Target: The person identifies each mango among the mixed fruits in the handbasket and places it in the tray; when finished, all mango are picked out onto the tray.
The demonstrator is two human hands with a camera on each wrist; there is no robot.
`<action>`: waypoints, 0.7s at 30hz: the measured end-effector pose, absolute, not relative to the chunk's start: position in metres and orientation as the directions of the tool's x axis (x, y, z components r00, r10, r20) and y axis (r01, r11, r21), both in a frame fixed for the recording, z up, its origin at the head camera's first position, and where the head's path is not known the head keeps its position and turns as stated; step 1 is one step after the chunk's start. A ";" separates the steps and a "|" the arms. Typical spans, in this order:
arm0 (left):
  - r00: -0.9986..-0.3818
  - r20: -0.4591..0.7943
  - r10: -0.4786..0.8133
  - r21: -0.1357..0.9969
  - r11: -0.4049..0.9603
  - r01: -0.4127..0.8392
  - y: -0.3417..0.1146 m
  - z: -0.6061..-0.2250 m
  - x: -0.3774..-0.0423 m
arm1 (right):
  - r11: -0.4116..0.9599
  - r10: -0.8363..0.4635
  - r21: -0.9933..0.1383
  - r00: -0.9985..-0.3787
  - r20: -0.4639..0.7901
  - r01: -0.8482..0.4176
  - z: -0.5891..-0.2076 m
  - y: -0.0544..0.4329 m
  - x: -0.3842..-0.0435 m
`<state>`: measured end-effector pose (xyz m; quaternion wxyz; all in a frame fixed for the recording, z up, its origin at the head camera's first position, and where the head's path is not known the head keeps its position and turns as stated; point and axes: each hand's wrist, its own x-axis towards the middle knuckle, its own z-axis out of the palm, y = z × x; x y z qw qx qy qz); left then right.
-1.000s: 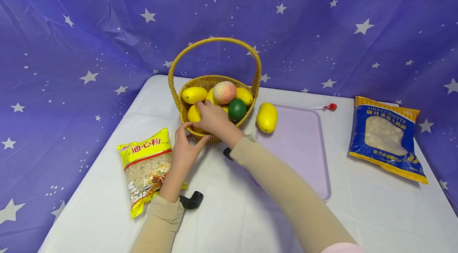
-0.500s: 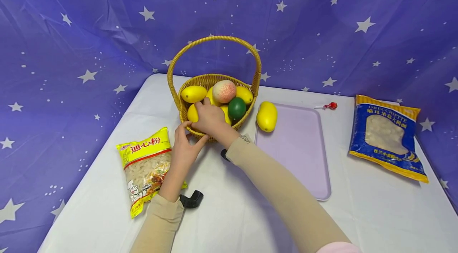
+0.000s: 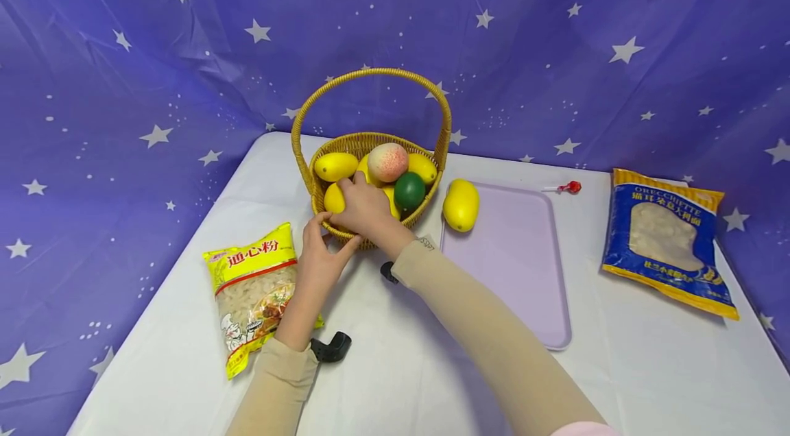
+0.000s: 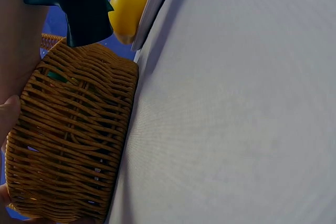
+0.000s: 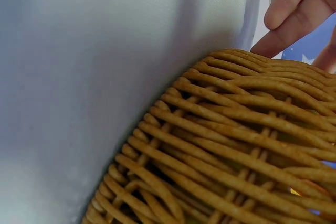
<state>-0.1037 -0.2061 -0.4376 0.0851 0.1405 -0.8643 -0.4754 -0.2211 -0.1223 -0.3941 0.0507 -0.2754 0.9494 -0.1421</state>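
A wicker basket (image 3: 432, 175) with a tall handle holds several yellow mangoes (image 3: 336, 166), a pink-and-white peach (image 3: 388, 162) and a dark green oval fruit (image 3: 409, 190). My right hand (image 3: 370, 210) reaches over its near rim, fingers and thumb about the front-left yellow mango (image 3: 334, 199); the fingertips are partly hidden. My left hand (image 3: 319, 259) holds the near-left side of the basket between thumb and fingers. In the left wrist view the thumb lies against the weave (image 4: 73, 129). From the right wrist, the left hand's fingers (image 5: 294, 11) show beside the basket wall.
Right of the basket lies a lilac tray (image 3: 518, 271), with one mango (image 3: 461, 206) at its upper left corner. A yellow pasta bag (image 3: 256, 299) is at left, a blue pasta bag (image 3: 666, 244) at far right. A red lollipop (image 3: 570, 187) lies behind the tray.
My right hand has shifted slightly left within the basket, uncovering more of a mango beside the green fruit. The left hand keeps its hold on the basket. The head view has tilted slightly.
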 end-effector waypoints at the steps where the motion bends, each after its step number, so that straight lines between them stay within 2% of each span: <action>1: -0.945 0.015 -0.326 0.845 0.510 -0.162 -0.206 -0.438 -0.104 | 0.807 -0.538 -0.299 -0.843 -0.014 -0.510 -0.394 -0.122 -0.221; 11: -0.941 0.015 -0.338 0.837 0.520 -0.173 -0.207 -0.438 -0.103 | 0.795 -0.558 -0.256 -0.829 0.045 -0.549 -0.387 -0.121 -0.215; 21: -0.938 0.015 -0.346 0.838 0.515 -0.177 -0.204 -0.439 -0.104 | 0.802 -0.549 -0.260 -0.835 0.033 -0.537 -0.377 -0.116 -0.212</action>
